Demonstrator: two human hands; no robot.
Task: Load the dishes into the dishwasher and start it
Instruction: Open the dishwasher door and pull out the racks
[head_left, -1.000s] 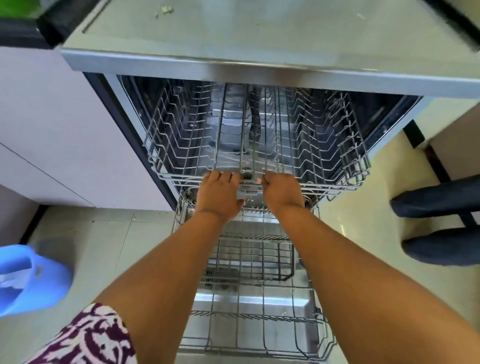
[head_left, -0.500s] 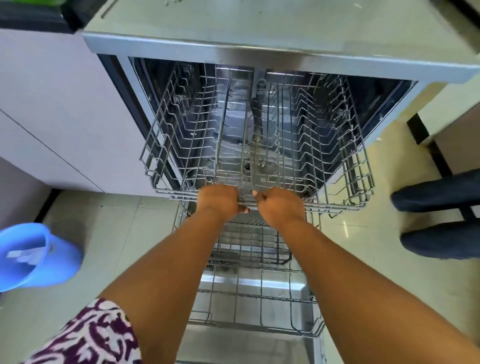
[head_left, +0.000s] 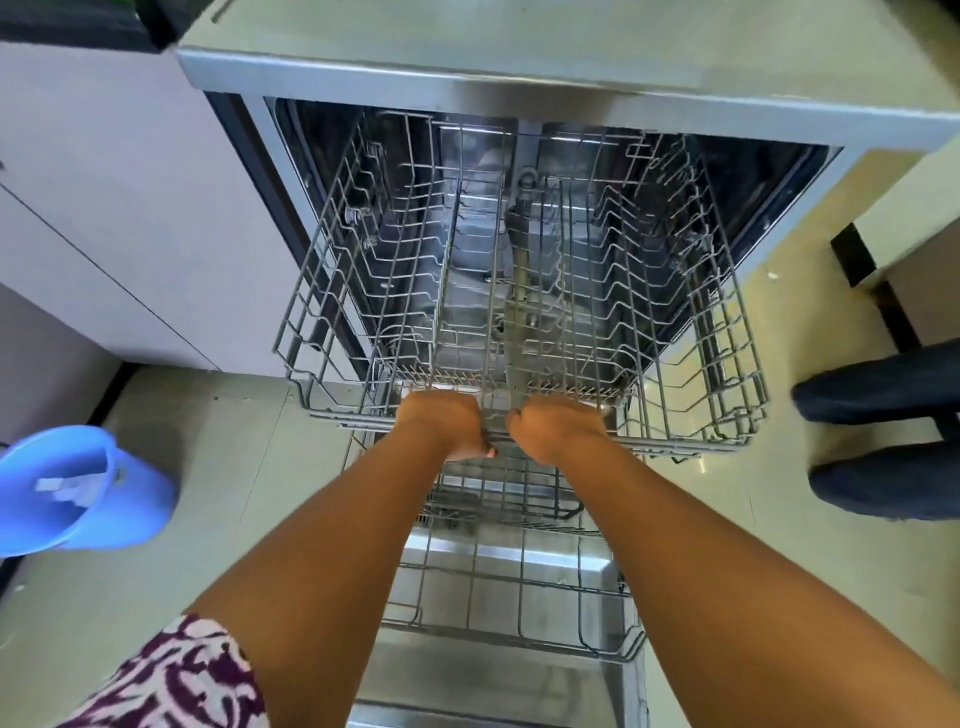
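**Both hands on the upper rack**

My left hand (head_left: 441, 423) and my right hand (head_left: 558, 428) sit side by side at the front middle of the upper rack (head_left: 524, 291), fingers curled over its front wire rail, thumbs tucked underneath and nearly meeting. The upper rack stands partly out of the dishwasher (head_left: 519, 88), its back half under the tabletop (head_left: 545, 36) edge; I see only bare wire tines in it. Below my forearms the lower rack (head_left: 514, 597) lies pulled out over the open door (head_left: 498, 680), also showing only wire. On the floor (head_left: 249, 457) to my left sits a blue bucket (head_left: 78, 493) with something pale inside that I cannot make out. To my right, well apart from the racks, are two dark shapes (head_left: 883, 436) that I cannot identify. A purple-and-white patterned sleeve (head_left: 171, 680) shows at my left arm
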